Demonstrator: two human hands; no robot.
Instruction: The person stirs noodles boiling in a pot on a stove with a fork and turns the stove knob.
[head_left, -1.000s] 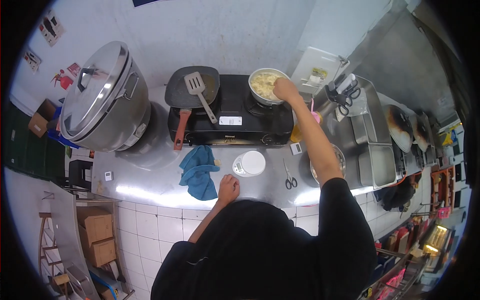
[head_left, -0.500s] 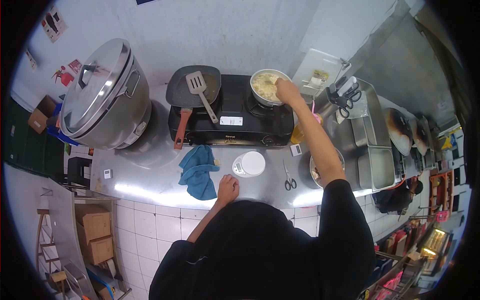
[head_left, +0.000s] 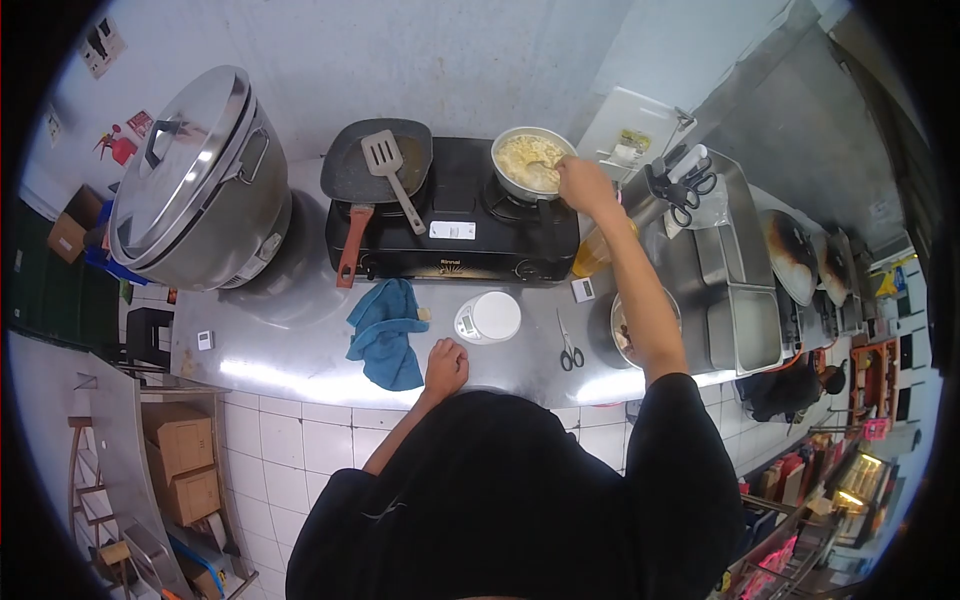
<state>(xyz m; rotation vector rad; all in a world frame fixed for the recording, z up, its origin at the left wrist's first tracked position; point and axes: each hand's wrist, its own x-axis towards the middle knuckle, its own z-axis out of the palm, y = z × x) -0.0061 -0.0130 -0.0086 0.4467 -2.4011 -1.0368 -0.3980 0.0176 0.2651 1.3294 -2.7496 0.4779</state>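
My right hand grips a spoon, its bowl dipping into pale yellow, lumpy food inside a small pot. That pot sits on the right burner of a black two-burner gas stove. My left hand rests at the counter's front edge with its fingers curled and nothing visible in them. Just beyond it stands a white kitchen scale, and to its left lies a crumpled blue cloth. On the left burner, a square grill pan carries a slotted turner across it.
A big steel rice cooker stands at the left. Scissors, a small white timer and a bowl partly under my right arm lie to the right. Steel trays are farther right. Another person is in the background.
My right hand has shifted slightly with the spoon, whose bowl now shows more clearly in the food. My left hand stays at the counter edge. The whole view has tilted a little.
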